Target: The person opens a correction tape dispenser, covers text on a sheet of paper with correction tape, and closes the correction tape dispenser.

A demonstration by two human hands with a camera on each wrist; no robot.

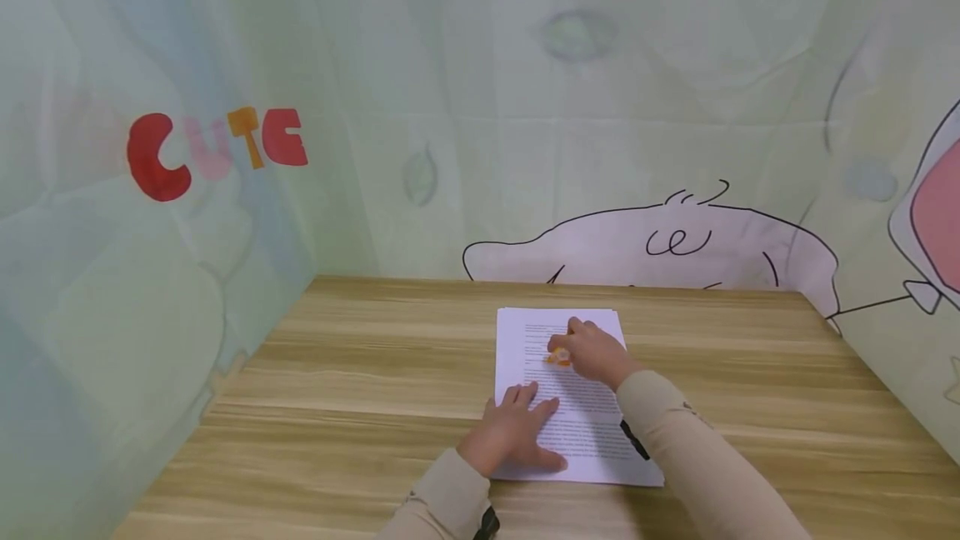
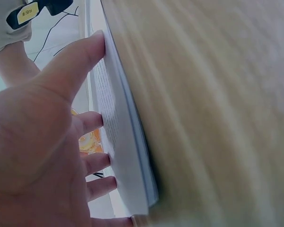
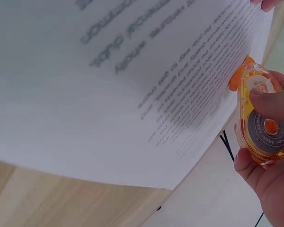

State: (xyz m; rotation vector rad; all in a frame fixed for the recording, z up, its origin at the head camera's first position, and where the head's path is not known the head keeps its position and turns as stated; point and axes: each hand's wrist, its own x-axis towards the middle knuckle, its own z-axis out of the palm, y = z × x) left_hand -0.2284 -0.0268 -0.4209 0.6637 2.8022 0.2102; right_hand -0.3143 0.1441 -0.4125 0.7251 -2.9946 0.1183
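A stack of printed paper lies on the wooden table, its lines of text facing up. My left hand rests spread on the lower left of the sheets; in the left wrist view its fingertips touch the page. Over the upper part of the page, my right hand grips an orange, see-through correction tape dispenser. The dispenser's orange tip is down at the printed text; whether it touches cannot be told. Thumb and fingers of the right hand hold the dispenser's round body from both sides.
The wooden table extends around the paper on all sides. A printed curtain with cartoon drawings and red letters stands behind the table and at its left. Dark straps sit at both wrists.
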